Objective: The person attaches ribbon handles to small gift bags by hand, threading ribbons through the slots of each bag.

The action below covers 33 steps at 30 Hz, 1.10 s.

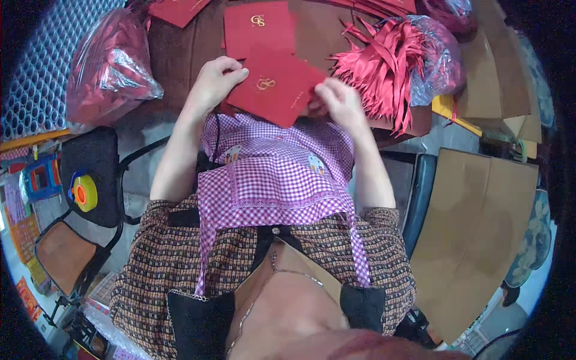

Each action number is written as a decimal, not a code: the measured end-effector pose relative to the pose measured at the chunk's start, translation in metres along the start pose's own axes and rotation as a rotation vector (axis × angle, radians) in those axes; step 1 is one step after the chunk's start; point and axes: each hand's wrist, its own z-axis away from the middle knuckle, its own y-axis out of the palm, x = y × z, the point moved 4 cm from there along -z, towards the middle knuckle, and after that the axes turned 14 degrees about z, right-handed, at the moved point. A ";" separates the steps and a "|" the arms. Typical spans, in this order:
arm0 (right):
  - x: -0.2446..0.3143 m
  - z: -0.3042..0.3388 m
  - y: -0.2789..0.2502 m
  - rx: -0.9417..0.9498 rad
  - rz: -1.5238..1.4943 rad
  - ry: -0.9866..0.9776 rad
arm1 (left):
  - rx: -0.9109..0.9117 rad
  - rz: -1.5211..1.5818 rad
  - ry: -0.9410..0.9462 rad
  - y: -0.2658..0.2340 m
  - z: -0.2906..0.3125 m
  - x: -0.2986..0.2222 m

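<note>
A flat red paper piece [279,90] with a gold emblem lies tilted in front of me over the table's near edge; whether it is a card or a flattened bag I cannot tell. My left hand [217,84] is closed at its upper left edge, thumb and forefinger together. At the right corner, my right hand [339,101] has its fingers curled against the paper, slightly blurred. Just beyond lies a red sheet [259,27] of the same kind, partly covered. A bundle of red ribbons [381,69] spreads beside my right hand.
Clear plastic bags of red material [111,75] stand on the left and at the far right. More red pieces [180,9] lie along the brown table's [174,57] far side. A black chair [90,174] holds a yellow tape roll [85,193]. Cardboard [474,234] is at my right.
</note>
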 end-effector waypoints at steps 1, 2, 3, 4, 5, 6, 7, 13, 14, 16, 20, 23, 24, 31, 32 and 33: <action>0.027 0.005 -0.022 -0.250 0.208 -0.127 | -0.001 -0.123 0.090 -0.001 -0.001 -0.005; 0.017 -0.009 -0.040 -0.432 0.454 -0.294 | -0.001 -0.119 0.092 0.001 -0.003 -0.008; 0.023 -0.021 -0.054 -0.559 0.551 -0.397 | -0.025 -0.154 0.060 0.002 -0.002 -0.013; 0.031 -0.033 -0.066 -0.608 0.569 -0.403 | -0.046 -0.184 0.031 0.004 -0.002 -0.016; 0.032 -0.049 -0.077 -0.675 0.783 -0.512 | -0.043 -0.184 0.032 0.009 -0.005 -0.016; 0.032 -0.070 -0.084 -0.690 0.910 -0.604 | -0.041 -0.198 0.049 0.010 -0.007 -0.021; 0.031 -0.087 -0.087 -0.680 1.056 -0.578 | -0.037 -0.209 0.062 0.012 -0.010 -0.021; -0.006 -0.145 -0.097 -0.536 1.627 -0.365 | 0.004 0.150 -0.044 0.019 -0.022 -0.007; -0.006 -0.146 -0.097 -0.523 1.617 -0.358 | 0.018 0.205 -0.043 0.018 -0.023 -0.002; -0.004 -0.142 -0.099 -0.535 1.595 -0.331 | 0.010 0.179 -0.079 0.019 -0.021 -0.004; 0.031 -0.116 -0.098 -0.591 1.097 -0.453 | -0.009 0.232 -0.087 0.025 -0.024 -0.002; 0.054 -0.088 -0.059 -0.471 0.476 -0.563 | -0.049 0.233 0.015 0.022 -0.026 0.008; 0.067 -0.074 -0.045 -0.446 0.499 -0.592 | -0.039 0.218 0.047 0.022 -0.027 0.009; 0.067 -0.042 0.023 -0.436 0.311 -0.468 | -0.005 0.108 0.077 0.030 -0.019 -0.009; 0.067 -0.044 0.025 -0.437 0.310 -0.468 | -0.005 0.106 0.077 0.031 -0.019 -0.010; 0.070 -0.042 0.028 -0.508 0.418 -0.568 | -0.022 0.093 0.075 0.032 -0.018 -0.009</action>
